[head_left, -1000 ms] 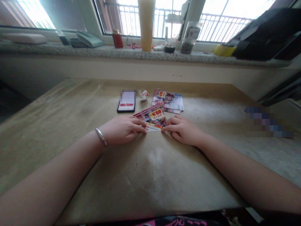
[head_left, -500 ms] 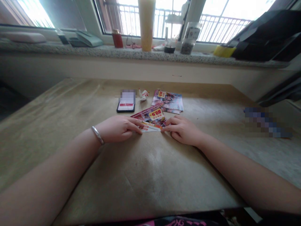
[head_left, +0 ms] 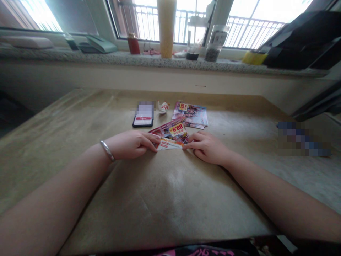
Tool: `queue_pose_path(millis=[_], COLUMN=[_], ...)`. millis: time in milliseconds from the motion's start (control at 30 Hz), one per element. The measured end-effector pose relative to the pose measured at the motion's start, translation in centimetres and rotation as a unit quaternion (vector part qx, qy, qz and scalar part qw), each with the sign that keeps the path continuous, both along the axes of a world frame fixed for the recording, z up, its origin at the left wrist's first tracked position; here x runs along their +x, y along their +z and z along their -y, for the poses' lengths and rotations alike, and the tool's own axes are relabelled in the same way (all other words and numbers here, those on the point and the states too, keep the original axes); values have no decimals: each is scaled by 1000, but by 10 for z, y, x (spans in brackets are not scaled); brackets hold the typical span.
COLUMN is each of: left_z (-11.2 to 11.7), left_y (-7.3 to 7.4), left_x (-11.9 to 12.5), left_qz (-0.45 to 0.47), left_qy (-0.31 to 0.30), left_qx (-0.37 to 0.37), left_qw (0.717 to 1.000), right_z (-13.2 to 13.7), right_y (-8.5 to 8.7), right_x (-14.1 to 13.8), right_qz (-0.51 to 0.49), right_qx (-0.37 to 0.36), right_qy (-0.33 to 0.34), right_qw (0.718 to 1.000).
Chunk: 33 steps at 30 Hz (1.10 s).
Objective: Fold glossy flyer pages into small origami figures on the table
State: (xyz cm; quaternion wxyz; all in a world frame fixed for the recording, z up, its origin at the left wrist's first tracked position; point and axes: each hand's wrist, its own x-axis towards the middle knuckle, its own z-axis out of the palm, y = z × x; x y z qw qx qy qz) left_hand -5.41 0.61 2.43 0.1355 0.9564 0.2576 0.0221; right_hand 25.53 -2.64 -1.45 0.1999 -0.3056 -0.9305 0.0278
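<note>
A colourful printed flyer point(head_left: 172, 135) with a yellow price tag lies on the beige table point(head_left: 165, 192). My left hand point(head_left: 130, 144), with a silver bangle on its wrist, pinches the flyer's near left edge with curled fingers. My right hand point(head_left: 207, 147) presses and pinches the flyer's near right corner, fingers curled. Both hands rest on the table. A stack of similar flyers point(head_left: 190, 115) lies just behind. A small crumpled scrap of flyer paper point(head_left: 163, 106) sits further back.
A black phone point(head_left: 143, 115) lies behind my left hand. A stone windowsill point(head_left: 160, 61) at the back holds a red tin point(head_left: 133, 44), a tall yellow cylinder point(head_left: 166, 26), a jar point(head_left: 214, 44) and dark objects at the right.
My left hand has slid leftwards along the flyer's near edge, uncovering more of its white lower strip. My right hand has stayed at the right corner.
</note>
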Motion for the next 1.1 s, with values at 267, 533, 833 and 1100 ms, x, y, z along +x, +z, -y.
queue_pose_path(millis=[267, 533, 833, 1100], left_z=[0, 17, 24, 22], left_y=[2, -7, -16, -17], left_x=[-2, 22, 36, 37], left_qz=[28, 16, 8, 56], left_qy=[-28, -41, 12, -13], left_qx=[9, 81, 109, 94], left_qw=[999, 996, 994, 994], right_z=[2, 8, 9, 7], right_y=[1, 6, 6, 6], right_x=[0, -7, -18, -15], right_qz=[10, 38, 47, 57], right_qx=[17, 41, 14, 20], right_qy=[1, -3, -28, -25], right_qw=[1000, 998, 998, 998])
